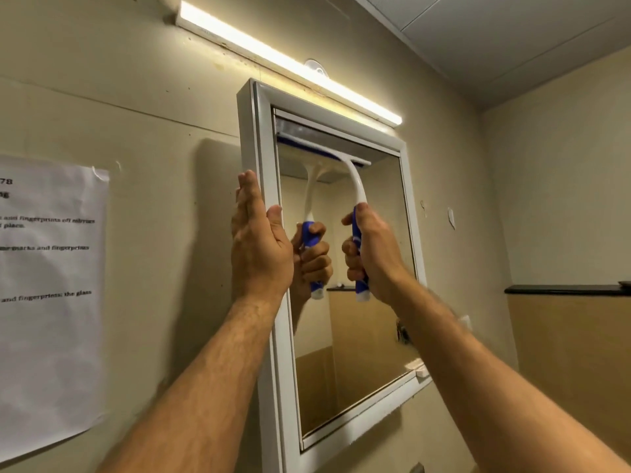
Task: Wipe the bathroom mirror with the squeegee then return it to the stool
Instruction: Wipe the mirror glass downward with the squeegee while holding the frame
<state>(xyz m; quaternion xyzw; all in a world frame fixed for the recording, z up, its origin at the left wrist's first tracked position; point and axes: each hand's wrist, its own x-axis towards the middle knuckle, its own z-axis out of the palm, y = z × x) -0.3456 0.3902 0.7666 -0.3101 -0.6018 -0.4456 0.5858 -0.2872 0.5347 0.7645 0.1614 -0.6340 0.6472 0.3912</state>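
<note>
A white-framed mirror (pixel 264 138) hangs on the beige wall in front of me. My right hand (pixel 374 256) grips the blue handle of a white squeegee (pixel 356 184). Its blade lies flat against the glass near the mirror's top edge. The glass reflects the squeegee and the gripping hand. My left hand (pixel 257 238) holds the left side of the mirror frame, fingers along its outer edge and thumb over the front. The stool is out of view.
A lit tube lamp (pixel 273 59) runs above the mirror. A printed paper sheet (pixel 51 285) is taped to the wall at left. A dark shelf (pixel 563 290) sticks out from the right wall. A small white ledge (pixel 418 368) sits at the mirror's lower right.
</note>
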